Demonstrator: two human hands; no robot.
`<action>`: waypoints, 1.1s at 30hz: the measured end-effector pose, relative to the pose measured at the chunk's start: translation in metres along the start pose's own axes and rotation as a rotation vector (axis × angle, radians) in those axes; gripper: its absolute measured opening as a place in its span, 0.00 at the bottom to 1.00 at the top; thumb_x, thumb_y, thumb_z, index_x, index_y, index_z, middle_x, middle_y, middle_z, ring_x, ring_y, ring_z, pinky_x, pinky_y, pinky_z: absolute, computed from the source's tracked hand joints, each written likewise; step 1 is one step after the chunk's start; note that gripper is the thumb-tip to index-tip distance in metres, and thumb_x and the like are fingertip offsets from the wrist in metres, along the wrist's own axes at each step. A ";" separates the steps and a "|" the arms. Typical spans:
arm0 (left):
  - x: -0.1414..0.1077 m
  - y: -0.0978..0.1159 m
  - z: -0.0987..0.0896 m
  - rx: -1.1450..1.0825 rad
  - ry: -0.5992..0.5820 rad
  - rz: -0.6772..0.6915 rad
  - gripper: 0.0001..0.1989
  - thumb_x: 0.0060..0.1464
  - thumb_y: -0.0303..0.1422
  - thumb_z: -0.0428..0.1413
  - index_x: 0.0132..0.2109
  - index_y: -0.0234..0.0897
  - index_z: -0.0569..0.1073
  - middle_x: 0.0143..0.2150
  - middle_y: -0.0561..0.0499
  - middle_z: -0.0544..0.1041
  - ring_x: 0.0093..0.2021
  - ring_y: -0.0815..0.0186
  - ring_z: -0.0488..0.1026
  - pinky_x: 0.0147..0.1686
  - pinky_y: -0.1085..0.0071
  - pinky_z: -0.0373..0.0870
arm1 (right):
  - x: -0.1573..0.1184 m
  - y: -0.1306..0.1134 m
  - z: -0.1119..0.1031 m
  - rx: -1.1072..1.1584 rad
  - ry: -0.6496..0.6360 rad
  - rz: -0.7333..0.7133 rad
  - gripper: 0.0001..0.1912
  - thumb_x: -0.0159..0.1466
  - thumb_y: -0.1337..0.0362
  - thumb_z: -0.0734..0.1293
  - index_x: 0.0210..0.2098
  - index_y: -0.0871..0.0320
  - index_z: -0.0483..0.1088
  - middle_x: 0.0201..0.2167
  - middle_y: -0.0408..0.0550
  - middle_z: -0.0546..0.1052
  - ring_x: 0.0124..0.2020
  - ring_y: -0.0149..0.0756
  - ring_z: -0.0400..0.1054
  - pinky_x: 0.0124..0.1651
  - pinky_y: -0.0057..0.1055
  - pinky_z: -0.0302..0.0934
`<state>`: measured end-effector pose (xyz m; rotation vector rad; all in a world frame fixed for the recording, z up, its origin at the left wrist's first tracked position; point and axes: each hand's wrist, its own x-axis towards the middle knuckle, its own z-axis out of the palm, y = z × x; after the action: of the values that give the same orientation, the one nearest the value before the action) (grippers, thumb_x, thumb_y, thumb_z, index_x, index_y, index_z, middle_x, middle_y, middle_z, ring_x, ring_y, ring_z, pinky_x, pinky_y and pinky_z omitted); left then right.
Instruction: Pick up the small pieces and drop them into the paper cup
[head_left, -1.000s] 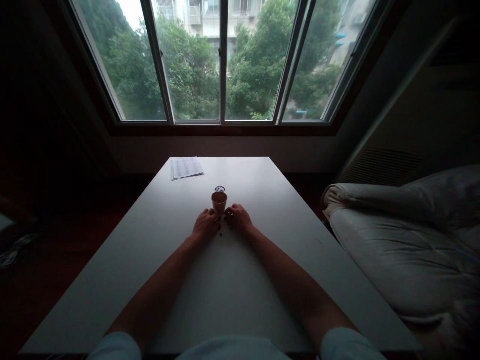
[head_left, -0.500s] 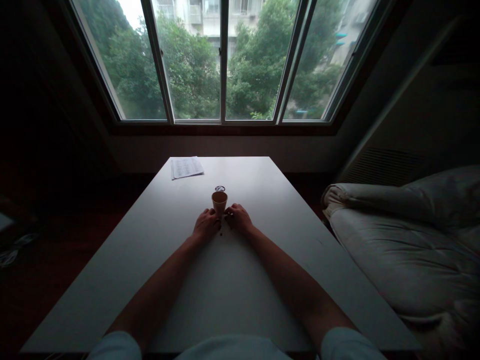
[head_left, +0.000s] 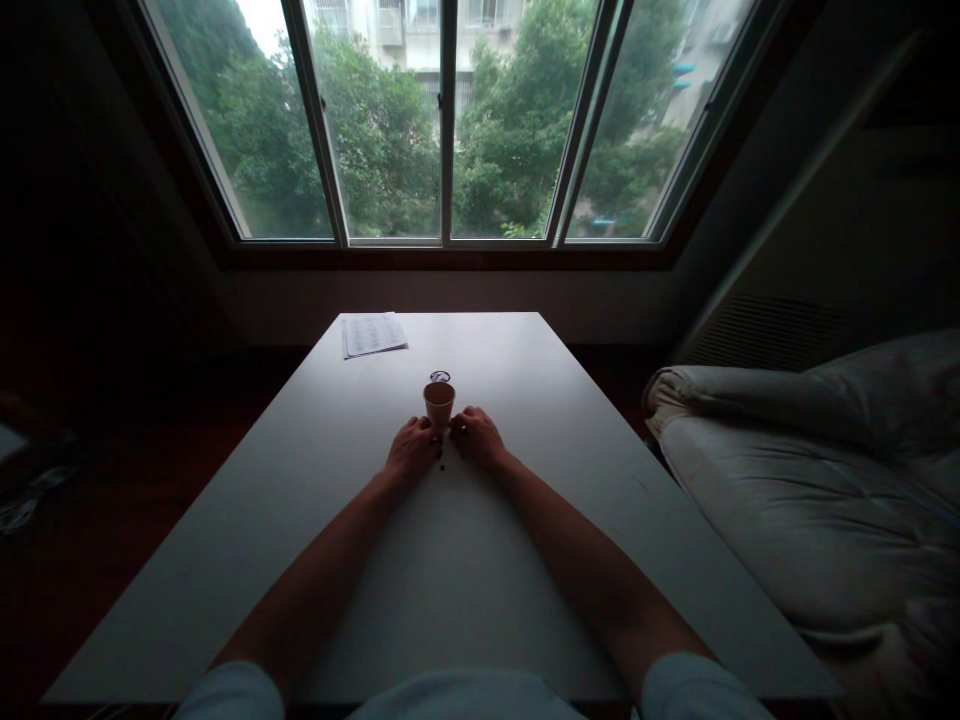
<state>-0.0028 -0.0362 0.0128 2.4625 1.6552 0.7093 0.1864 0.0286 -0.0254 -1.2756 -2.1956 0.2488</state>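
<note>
While curling left hand (head_left: 412, 443) beside lower part of upright paper cup (head_left: 439, 402) on white table (head_left: 472, 580), cannot tell whether gripping; just nearer, see small dark piece (head_left: 442, 468); farther right, curling right hand (head_left: 478, 436) beside same cup, again cannot tell whether gripping.

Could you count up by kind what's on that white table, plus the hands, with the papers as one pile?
Brown tapered cup: 1
Dark-rimmed round item: 1
White printed paper pile: 1
Bare left hand and right hand: 2
Small dark round bit: 1 (others beside the hands too unclear to count)
Total: 6
</note>
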 end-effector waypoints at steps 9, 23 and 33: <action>0.000 -0.005 0.002 0.017 0.004 -0.011 0.10 0.59 0.32 0.54 0.43 0.42 0.79 0.45 0.46 0.76 0.46 0.59 0.68 0.47 0.64 0.65 | 0.001 -0.002 -0.004 0.124 0.128 0.017 0.04 0.61 0.70 0.67 0.34 0.56 0.73 0.34 0.47 0.74 0.39 0.37 0.65 0.43 0.31 0.59; 0.000 -0.006 0.004 0.127 0.019 -0.041 0.11 0.59 0.34 0.54 0.44 0.43 0.80 0.43 0.44 0.75 0.45 0.57 0.68 0.46 0.62 0.64 | 0.002 -0.014 -0.011 0.460 0.384 0.205 0.06 0.60 0.62 0.61 0.34 0.56 0.69 0.29 0.44 0.75 0.30 0.34 0.66 0.37 0.29 0.62; -0.001 0.004 0.004 0.194 0.021 -0.056 0.10 0.61 0.33 0.53 0.42 0.39 0.79 0.41 0.41 0.76 0.45 0.55 0.68 0.46 0.60 0.61 | 0.015 -0.015 -0.005 1.025 0.407 0.425 0.16 0.55 0.55 0.68 0.39 0.57 0.72 0.37 0.49 0.79 0.35 0.35 0.71 0.34 0.30 0.65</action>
<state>0.0021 -0.0382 0.0098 2.5305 1.8764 0.5959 0.1724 0.0328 -0.0094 -1.0136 -1.1235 1.0189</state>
